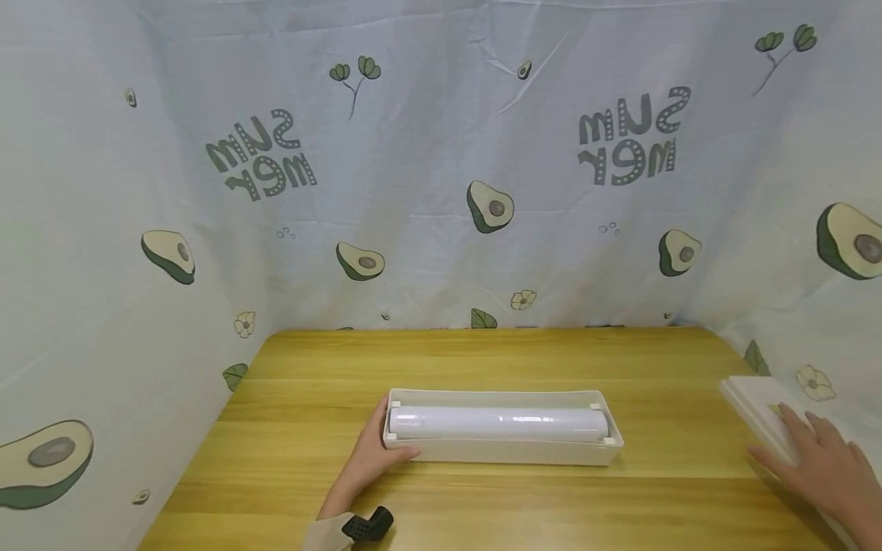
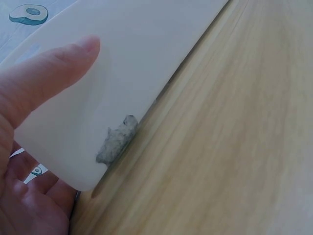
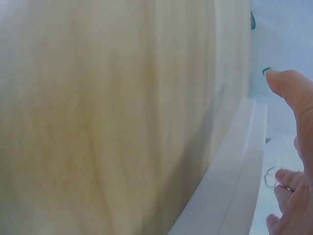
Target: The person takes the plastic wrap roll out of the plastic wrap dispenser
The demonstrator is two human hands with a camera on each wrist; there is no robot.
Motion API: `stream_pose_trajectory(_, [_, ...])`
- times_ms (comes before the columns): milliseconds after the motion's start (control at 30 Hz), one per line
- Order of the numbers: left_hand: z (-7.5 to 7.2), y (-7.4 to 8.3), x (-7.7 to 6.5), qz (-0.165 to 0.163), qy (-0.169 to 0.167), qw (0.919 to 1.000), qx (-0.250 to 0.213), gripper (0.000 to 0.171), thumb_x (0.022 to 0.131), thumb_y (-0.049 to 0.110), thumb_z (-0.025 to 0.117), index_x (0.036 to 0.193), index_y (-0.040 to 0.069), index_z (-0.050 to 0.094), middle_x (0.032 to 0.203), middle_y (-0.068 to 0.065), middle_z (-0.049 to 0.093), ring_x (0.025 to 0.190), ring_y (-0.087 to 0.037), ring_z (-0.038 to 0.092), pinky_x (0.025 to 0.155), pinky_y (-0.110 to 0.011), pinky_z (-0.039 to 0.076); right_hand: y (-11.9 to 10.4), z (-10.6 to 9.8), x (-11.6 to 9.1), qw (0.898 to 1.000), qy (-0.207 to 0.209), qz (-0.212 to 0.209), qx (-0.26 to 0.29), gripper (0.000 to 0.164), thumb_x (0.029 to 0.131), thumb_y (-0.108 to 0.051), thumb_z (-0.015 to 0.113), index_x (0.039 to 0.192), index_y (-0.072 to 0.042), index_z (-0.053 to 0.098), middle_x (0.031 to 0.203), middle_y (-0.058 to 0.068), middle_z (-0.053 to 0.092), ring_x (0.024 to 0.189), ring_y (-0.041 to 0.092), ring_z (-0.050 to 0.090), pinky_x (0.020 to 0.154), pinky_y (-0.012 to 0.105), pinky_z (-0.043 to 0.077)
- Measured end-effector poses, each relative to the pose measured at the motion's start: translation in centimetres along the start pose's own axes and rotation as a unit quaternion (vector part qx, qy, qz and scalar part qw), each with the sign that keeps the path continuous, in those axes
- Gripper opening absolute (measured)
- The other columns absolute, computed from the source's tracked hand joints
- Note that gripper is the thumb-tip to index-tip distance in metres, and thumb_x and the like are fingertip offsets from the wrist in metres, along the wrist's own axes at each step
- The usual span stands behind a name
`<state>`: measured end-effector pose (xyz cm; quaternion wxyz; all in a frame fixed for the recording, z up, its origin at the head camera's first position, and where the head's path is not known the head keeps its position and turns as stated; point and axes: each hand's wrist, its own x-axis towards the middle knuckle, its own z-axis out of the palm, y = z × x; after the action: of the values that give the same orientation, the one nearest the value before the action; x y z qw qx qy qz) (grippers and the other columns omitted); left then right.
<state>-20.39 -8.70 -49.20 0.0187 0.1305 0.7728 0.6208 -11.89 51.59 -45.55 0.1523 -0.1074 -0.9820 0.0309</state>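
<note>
A long white open-topped box (image 1: 510, 453) stands on the wooden table, and in it lies a shiny white roll (image 1: 496, 423) that looks like cling film. My left hand (image 1: 375, 451) grips the box's left end, thumb on the front wall and fingers round behind. In the left wrist view, a grey ragged patch (image 2: 119, 140) marks the lower edge of that wall. At the table's right side my right hand (image 1: 823, 467) hovers over a long white lid-like piece (image 1: 765, 405), fingers spread. In the right wrist view the thumb stands apart from that piece.
The wooden table (image 1: 310, 428) spreads round the box. A white cloth (image 1: 427, 252) with avocado prints hangs behind it and along both sides. A black wrist strap piece (image 1: 370, 525) sits by my left wrist.
</note>
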Motion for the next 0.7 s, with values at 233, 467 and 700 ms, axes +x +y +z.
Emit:
stream_pose_trajectory(233, [-0.1,-0.1,0.0,0.002,-0.003,1.0,0.005,0.104,0.068,0.011,0.083,0.15,0.012,0.019,0.141,-0.014,0.043,0.114,-0.02,0.049,0.088,-0.019,0.045,-1.3,0.4,0.5,0.999,0.003,-0.038,0.005,0.098,0.087,-0.06,0.051,0.141,0.014,0.016,0.119,0.043,0.031,0.108,0.053,0.03,0.084,0.068,0.028])
stream_pose_trajectory(467, [-0.1,-0.1,0.2,-0.005,-0.001,1.0,0.002,0.105,0.068,0.012,0.083,0.15,0.013,0.019,0.141,-0.012,0.044,0.115,-0.023,0.049,0.088,-0.019,0.045,-2.4,1.0,0.8,0.996,0.018,-0.082,0.037,0.096,0.085,-0.052,0.059,0.147,0.003,0.012,0.122,0.042,0.033,0.108,0.054,0.032,0.085,0.067,0.026])
stream_pose_trajectory(700, [-0.2,0.0,0.3,-0.008,-0.001,1.0,0.002,0.105,0.068,0.013,0.083,0.15,0.012,0.019,0.141,-0.012,0.044,0.115,-0.022,0.049,0.089,-0.019,0.045,-4.1,1.1,1.3,0.987,0.067,-0.134,0.055,0.094,0.08,-0.048,0.067,0.149,-0.005,0.019,0.119,0.035,0.042,0.108,0.048,0.039,0.088,0.063,0.028])
